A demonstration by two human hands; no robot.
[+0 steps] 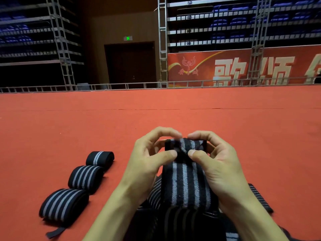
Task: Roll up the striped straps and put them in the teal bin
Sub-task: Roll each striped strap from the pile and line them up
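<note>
A black strap with grey stripes (186,185) runs up from my lap to a small started roll at its far end. My left hand (149,160) and my right hand (217,164) pinch that rolled end from either side, thumbs toward me and fingers curled over the top. Three rolled striped straps lie in a diagonal row on the red carpet at my left: a near one (63,205) with a loose black tab, a middle one (86,178) and a far one (99,158). More loose striped strap (260,197) spills under my right wrist. No teal bin is in view.
Red carpet (156,105) stretches ahead to a low metal rail (121,85). Behind it stand a dark doorway (130,65), truss towers, a red banner (243,66) and tiers of blue seats.
</note>
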